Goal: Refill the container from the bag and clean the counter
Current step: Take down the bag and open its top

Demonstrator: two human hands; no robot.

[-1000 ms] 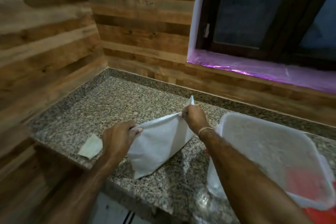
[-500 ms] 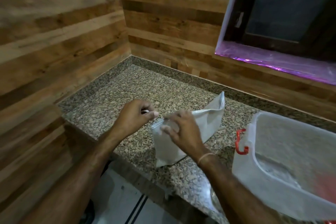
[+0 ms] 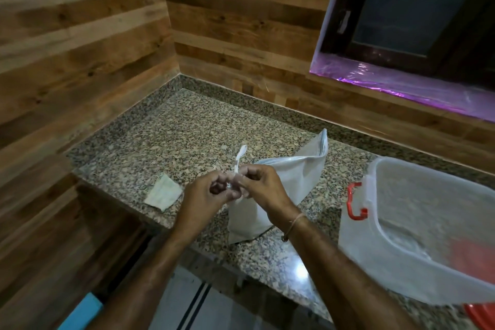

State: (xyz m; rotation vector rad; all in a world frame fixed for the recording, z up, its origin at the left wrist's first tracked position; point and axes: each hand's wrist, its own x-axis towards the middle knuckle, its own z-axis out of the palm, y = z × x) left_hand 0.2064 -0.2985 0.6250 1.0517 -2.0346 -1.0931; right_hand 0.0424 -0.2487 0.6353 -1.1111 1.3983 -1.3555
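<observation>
A white plastic bag (image 3: 292, 182) stands on the granite counter (image 3: 187, 142) near its front edge, its far corner sticking up. My left hand (image 3: 206, 195) and my right hand (image 3: 259, 187) meet at the bag's near top corner, both pinching it. A thin white strip (image 3: 239, 158) of the bag curls up from between my fingers. To the right stands a translucent plastic container (image 3: 417, 227) without a lid, with a red clip handle (image 3: 355, 202) on its left side. Pale contents show dimly through its wall.
A small folded whitish cloth (image 3: 164, 193) lies on the counter left of my hands. Wood-panelled walls (image 3: 80, 48) close the corner at left and back. A window with purple film (image 3: 401, 83) is at upper right. A red object (image 3: 479, 316) peeks out below the container.
My hands have come together at the bag's near corner, and a thin strip now sticks up from it. The view has shifted, bringing the cloth back into sight.
</observation>
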